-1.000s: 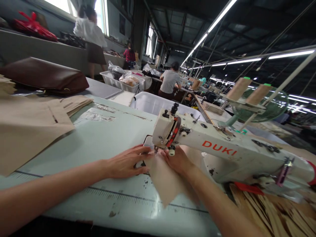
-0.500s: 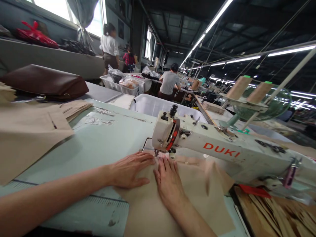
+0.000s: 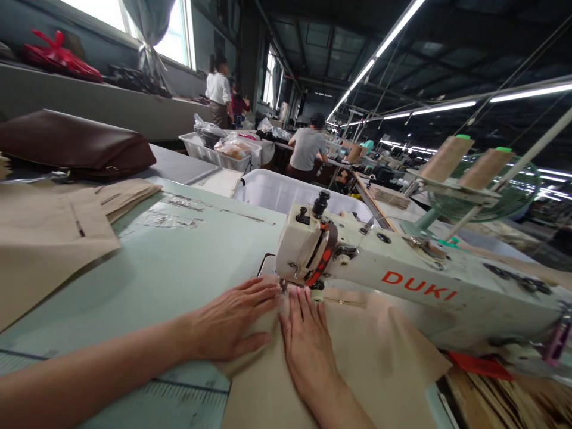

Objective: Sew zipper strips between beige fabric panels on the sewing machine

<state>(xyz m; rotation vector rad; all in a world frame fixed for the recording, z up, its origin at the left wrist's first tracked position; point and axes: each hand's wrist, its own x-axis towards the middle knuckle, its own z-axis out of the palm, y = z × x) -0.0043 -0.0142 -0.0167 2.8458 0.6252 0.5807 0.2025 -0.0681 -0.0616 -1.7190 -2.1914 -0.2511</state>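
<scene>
Beige fabric (image 3: 379,357) lies under the needle area of a white sewing machine (image 3: 357,262) marked DUKI. My left hand (image 3: 232,322) rests flat on the fabric's left edge, fingers stretched toward the presser foot (image 3: 283,287). Just right of the foot, my right hand (image 3: 308,339) presses down on the same piece with its fingers extended. A zipper pull (image 3: 343,302) shows in the cloth beyond the right fingertips. The needle itself is too small to make out.
More beige pieces (image 3: 58,232) and a dark brown leather bag (image 3: 75,146) lie at the left. Behind the machine stands a white bin (image 3: 268,187). Thread cones (image 3: 447,158) and a green fan (image 3: 522,185) are at the right. Co-workers (image 3: 308,146) are further back.
The view has shifted slightly, so the machine appears further right and lower. Both hands stay flat on the fabric beside the foot. A standing person in the background has moved right.
</scene>
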